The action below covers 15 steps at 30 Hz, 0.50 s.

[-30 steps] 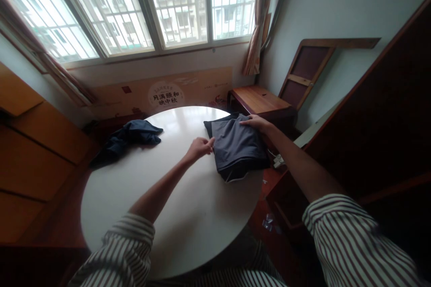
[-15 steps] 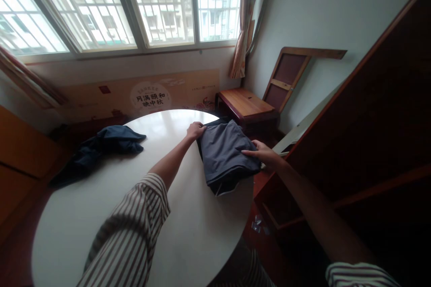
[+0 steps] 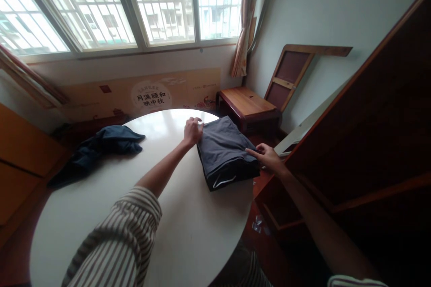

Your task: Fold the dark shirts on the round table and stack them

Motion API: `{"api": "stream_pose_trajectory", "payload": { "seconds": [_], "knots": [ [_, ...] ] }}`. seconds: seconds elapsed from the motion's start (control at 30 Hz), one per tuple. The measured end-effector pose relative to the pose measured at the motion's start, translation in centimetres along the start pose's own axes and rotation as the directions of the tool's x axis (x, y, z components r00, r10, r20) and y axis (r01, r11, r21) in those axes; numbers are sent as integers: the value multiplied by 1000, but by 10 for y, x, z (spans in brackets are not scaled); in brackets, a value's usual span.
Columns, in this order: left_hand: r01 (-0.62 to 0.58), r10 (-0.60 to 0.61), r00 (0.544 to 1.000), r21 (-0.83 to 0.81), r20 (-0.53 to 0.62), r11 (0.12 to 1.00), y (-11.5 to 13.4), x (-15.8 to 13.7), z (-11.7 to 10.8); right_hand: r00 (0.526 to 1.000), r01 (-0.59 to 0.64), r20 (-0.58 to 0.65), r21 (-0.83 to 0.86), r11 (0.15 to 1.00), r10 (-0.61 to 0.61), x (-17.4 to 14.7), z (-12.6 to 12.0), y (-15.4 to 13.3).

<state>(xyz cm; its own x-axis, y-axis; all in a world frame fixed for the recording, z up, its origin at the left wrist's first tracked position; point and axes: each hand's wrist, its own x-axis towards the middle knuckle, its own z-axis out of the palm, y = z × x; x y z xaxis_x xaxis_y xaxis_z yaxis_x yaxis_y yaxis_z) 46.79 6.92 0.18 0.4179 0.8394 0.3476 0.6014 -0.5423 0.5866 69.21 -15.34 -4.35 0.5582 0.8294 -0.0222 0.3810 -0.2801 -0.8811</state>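
A folded dark grey garment (image 3: 224,143) lies near the right edge of the round white table (image 3: 188,233), with darker layers and a white cord-like strip at its near end. My left hand (image 3: 193,132) is at its far left corner, fingers bent and closed on the cloth edge; the exact grip is partly hidden. On the opposite side, my right hand (image 3: 267,156) pinches the garment's right edge between thumb and fingers. A crumpled dark blue garment (image 3: 111,141) rests at the table's left, hanging over the edge, apart from both hands.
Beyond the table stands a low wooden stool-like table (image 3: 247,101), with a wooden frame (image 3: 291,71) leaning on the wall. Dark wooden furniture (image 3: 353,143) rises close on the right. Small shiny scraps (image 3: 257,224) lie on the floor. A barred window (image 3: 161,4) is ahead.
The grey garment now lies flatter and squarer, its near end smoother. My left hand has shifted slightly left and its fingers are raised more. My right hand stays at the right edge.
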Motion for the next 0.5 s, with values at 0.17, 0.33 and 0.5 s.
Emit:
{"api": "stream_pose_trajectory", "payload": {
  "seconds": [0.17, 0.33, 0.5],
  "knots": [
    [-477, 523, 814, -222, 252, 850, 44, -89, -17, 976, 186, -66, -238, 953, -207, 8, -16, -11],
    [-581, 597, 734, -156, 323, 799, 62, -137, -22, 962, 261, -22, -211, 942, -272, 58, 5, -67],
    [-496, 501, 817, -95, 286, 863, 64, -143, -24, 977, 173, 125, 15, 985, -173, 101, 40, -114]
  ]
}}
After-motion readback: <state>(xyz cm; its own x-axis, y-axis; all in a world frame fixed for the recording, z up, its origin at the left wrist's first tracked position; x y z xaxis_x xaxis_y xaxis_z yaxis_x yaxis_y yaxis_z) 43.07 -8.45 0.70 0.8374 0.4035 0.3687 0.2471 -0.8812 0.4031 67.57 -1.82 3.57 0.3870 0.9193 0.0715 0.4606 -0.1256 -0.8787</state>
